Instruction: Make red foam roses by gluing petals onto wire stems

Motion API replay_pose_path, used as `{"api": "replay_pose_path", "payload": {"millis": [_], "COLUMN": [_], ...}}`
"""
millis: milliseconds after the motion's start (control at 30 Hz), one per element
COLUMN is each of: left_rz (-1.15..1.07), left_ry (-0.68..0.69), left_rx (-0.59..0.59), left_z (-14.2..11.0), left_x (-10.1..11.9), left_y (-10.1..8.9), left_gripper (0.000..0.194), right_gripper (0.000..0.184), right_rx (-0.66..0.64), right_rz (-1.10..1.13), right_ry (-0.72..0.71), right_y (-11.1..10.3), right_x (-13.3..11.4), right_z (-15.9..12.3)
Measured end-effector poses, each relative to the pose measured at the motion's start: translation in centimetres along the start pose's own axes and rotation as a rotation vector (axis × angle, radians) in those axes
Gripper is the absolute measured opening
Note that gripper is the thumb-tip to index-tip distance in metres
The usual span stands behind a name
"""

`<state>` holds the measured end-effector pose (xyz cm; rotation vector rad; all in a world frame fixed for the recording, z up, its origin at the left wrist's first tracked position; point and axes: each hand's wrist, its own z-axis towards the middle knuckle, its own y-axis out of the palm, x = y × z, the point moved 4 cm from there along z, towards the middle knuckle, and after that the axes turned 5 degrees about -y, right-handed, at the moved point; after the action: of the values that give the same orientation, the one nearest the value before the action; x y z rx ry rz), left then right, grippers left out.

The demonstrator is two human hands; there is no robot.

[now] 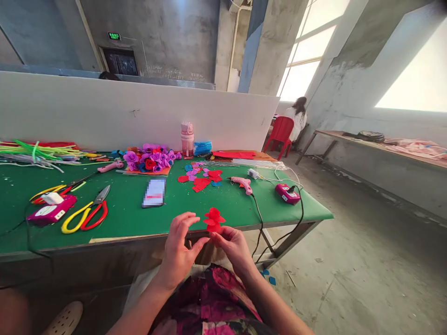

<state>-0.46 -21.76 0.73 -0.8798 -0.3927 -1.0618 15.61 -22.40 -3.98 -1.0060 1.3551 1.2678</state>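
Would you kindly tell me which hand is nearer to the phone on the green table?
Left. The left hand is to the right of the phone and closer to the body; the right hand is farther right, holding the red flower.

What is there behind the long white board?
Over its top: dark hair, a door, an exit sign and the grey wall. Past its right end: a red chair and a seated person. The board hides whatever is lower.
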Motion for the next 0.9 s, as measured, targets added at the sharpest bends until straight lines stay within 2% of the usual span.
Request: {"api": "replay_pose_path", "payload": {"millis": [100, 333, 500, 667, 733, 800, 900], "left_rz": [0.052, -0.011, -0.034, -0.086, -0.156, -0.247, -0.381], "left_ry": [0.066, 0.035, 0.048, 0.043, -0.017, -0.149, -0.373], "left_rx": [0.022, 0.017, 0.014, 0.008, 0.009, 0.018, -0.063], "left_z": [1.7, 3.7, 4.1, 3.9, 3.2, 2.3, 0.7], "left_x": [0.4, -0.2, 0.1, 0.2, -0.1, -0.6, -1.1], "left_y": [0.4, 1.6, 1.9, 0.8, 0.4, 0.3, 1.4], "left_gripper": [0.044, 0.042, 0.037, 0.038, 0.04, 0.03, 0.021], "right_gripper": [0.035, 0.036, 0.035, 0.032, 0.031, 0.03, 0.027], "right_rx": [-0.036, -0.109, -0.117, -0.053, 0.009, 0.076, 0.132], "right_rz": [0.071, 0.19, 0.16, 0.015, -0.06, -0.109, -0.119], "right_ry": [0.031, 0.164, 0.099, -0.055, -0.133, -0.19, -0.235], "right_y": [0.6, 1.3, 1.6, 0.9, 0.4, -0.1, -0.2], "right_x": [-1.2, -1.8, -1.8, -1.6, -1.6, -1.7, -1.7], "right_z": [0.7, 1.4, 1.2, 1.3, 1.3, 1.1, 0.7]}}
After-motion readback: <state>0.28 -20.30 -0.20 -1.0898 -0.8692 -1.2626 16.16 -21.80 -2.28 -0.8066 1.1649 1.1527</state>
